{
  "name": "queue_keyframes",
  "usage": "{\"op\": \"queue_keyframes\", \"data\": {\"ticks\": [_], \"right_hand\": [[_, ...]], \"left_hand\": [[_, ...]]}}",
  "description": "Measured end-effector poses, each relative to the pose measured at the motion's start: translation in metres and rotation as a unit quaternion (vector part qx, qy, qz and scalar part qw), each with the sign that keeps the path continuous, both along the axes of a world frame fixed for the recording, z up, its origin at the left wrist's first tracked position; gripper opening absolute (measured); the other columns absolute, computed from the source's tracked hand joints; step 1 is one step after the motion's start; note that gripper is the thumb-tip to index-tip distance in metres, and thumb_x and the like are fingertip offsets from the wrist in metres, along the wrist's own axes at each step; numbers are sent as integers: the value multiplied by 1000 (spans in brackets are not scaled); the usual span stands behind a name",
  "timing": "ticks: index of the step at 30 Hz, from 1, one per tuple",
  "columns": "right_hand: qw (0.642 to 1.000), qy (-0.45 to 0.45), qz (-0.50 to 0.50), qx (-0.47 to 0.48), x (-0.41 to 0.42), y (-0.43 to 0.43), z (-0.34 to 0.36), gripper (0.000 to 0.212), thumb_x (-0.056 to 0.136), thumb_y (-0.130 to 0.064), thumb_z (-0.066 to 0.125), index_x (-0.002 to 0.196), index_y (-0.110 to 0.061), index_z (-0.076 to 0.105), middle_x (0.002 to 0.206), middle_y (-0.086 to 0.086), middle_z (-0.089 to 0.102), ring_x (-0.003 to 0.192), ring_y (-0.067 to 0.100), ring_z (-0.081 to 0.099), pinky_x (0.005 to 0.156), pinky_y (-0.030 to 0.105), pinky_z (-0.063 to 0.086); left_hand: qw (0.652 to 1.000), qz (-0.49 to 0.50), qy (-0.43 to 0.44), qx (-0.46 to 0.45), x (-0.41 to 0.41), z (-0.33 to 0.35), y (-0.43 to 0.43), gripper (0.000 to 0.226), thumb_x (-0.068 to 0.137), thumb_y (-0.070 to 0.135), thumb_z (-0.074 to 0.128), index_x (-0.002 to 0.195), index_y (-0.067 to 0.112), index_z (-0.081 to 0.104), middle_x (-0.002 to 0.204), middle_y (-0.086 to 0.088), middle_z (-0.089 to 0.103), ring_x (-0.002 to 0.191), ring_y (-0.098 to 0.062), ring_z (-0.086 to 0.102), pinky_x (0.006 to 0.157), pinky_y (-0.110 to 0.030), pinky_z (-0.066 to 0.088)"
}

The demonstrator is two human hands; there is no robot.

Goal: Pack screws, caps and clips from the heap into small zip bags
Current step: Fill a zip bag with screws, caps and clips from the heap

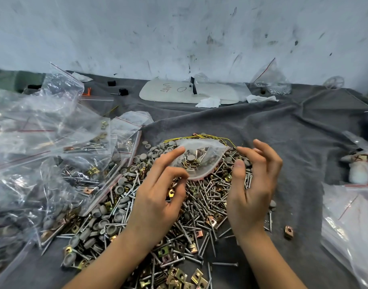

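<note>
So a small bag [199, 161] with a few caps [191, 157] inside is pinched at its edge by the left hand [162, 195], right over the heap [202, 207]. The right hand [252, 184] is held loose, fingers relaxed, nothing gripped, just right of the bag.

Grey cloth [283, 130], silver screws [202, 197], red-edged clear bag [199, 159]

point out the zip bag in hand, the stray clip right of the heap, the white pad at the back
zip bag [202, 161]: head view, middle of its clear side
stray clip [288, 232]: head view, its top face
white pad [158, 97]: head view, bare left part
</note>
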State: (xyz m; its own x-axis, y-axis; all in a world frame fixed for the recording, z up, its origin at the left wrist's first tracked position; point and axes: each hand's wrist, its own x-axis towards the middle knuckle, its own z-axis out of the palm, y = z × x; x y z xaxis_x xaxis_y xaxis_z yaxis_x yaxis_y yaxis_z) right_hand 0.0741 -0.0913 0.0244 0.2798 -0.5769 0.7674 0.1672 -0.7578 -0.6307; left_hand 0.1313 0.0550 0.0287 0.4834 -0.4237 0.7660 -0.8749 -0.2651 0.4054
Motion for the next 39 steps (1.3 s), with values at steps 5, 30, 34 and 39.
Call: {"op": "queue_keyframes", "data": {"ticks": [5, 30, 34, 39], "right_hand": [[988, 147, -35, -18, 4, -15, -7, 16, 81, -11, 57, 90, -10, 70, 107, 5, 62, 113, 25, 47, 95, 45, 38], [871, 471, 59, -128, 17, -9, -31, 47, 99, -43, 36, 145, -37, 31, 156, -15, 21, 145, 13, -9, 117, 44, 0], [948, 304, 51, -82, 16, -7, -22, 32, 94, -23, 57, 125, -15, 61, 132, 4, 55, 135, 22, 34, 113, 42, 26], [999, 26, -13, -38, 2, -11, -5, 12, 78, 4, 68, 88, -1, 64, 86, 8, 62, 80, 15, 59, 79, 16, 47]], "left_hand": [[1000, -3, -4, -4, 0, 0, 0, 15, 89, 11, 53, 90, 0, 64, 132, -7, 52, 125, -16, 50, 108, -24, 38], [1000, -2, -1, 2, -1, 1, 0, 15, 89, 11, 53, 90, 0, 64, 132, -8, 53, 125, -15, 50, 106, -19, 37], [1000, 0, -4, 2, -1, 1, 0, 15, 89, 11, 53, 90, 0, 64, 132, -9, 54, 124, -16, 51, 106, -18, 37], [1000, 0, -3, -1, -1, 0, -1, 16, 88, 11, 54, 89, 0, 64, 131, -11, 54, 123, -17, 51, 107, -20, 37]]}}
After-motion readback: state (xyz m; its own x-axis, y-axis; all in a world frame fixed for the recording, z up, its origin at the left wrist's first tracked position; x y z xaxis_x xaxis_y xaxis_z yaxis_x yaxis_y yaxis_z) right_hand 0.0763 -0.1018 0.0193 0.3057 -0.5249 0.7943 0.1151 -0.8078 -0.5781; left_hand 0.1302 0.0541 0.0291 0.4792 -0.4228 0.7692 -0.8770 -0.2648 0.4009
